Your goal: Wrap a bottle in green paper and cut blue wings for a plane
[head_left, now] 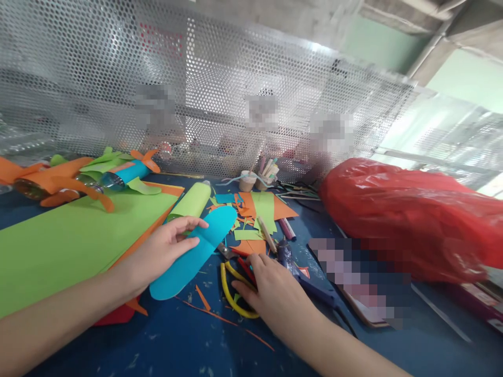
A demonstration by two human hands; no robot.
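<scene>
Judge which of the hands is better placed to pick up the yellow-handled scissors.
Right. The right hand already rests on the yellow-handled scissors, while the left hand is busy holding the blue paper piece.

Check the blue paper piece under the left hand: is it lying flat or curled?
Curled. The blue paper piece bows up into a rounded, tube-like curve on the table, and the left hand grips its upper edge with fingers over the top.
</scene>
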